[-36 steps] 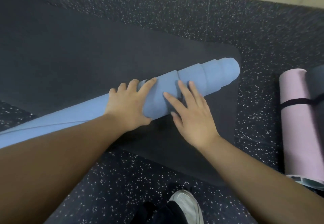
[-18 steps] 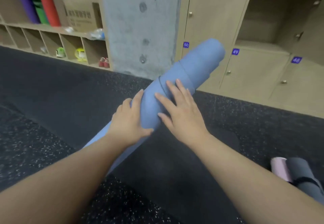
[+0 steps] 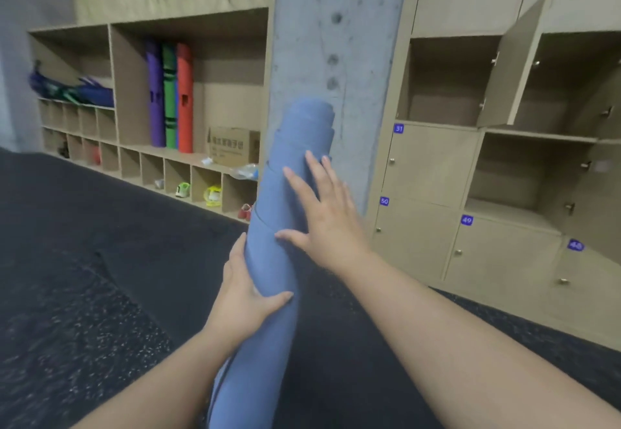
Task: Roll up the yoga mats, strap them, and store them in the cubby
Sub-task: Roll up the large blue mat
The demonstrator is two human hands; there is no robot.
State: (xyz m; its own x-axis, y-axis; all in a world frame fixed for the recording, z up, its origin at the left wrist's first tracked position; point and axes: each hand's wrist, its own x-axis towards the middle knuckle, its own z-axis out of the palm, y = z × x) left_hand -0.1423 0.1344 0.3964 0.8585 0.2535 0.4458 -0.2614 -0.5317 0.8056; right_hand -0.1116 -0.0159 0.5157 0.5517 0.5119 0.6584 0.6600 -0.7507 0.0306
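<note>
A rolled blue yoga mat [image 3: 268,254] stands almost upright in front of me, its telescoped top end near the concrete pillar. My left hand [image 3: 243,297] grips the roll from the left, thumb across its front. My right hand [image 3: 324,213] presses flat against the roll's right side with fingers straight and spread. No strap shows on the blue mat. A dark mat [image 3: 168,260] lies unrolled on the floor behind it.
A concrete pillar [image 3: 339,42] rises straight ahead. Left of it, open wooden cubbies [image 3: 188,69] hold upright purple, green and red mats and a cardboard box [image 3: 233,146]. To the right are numbered lockers [image 3: 433,160], some with doors open. The floor is dark speckled rubber.
The blue mat went from lying across the dark mat to standing nearly upright. My left hand shifted to grip its side and my view rose from the floor to the cubbies.
</note>
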